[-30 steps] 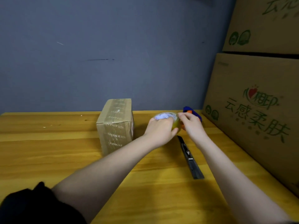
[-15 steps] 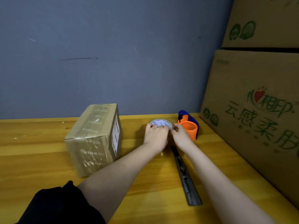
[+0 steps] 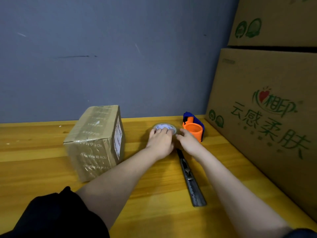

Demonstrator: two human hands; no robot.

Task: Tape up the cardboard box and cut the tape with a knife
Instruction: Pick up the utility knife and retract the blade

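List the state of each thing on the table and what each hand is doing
Box: closed, taped, standing free.
Tape roll: flat on table, under both hands.
Knife: lying untouched.
Dispenser: empty, upright.
Left hand: holds the roll.
Right hand: fingertips at the roll's edge.

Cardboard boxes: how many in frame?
3. A small taped box on the table, left of the hands; a large printed box standing at right; another box stacked above it. Others may lie out of frame.

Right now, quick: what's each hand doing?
Left hand: grips the tape roll from above.
Right hand: fingertips at the roll's side; grip cannot be told.
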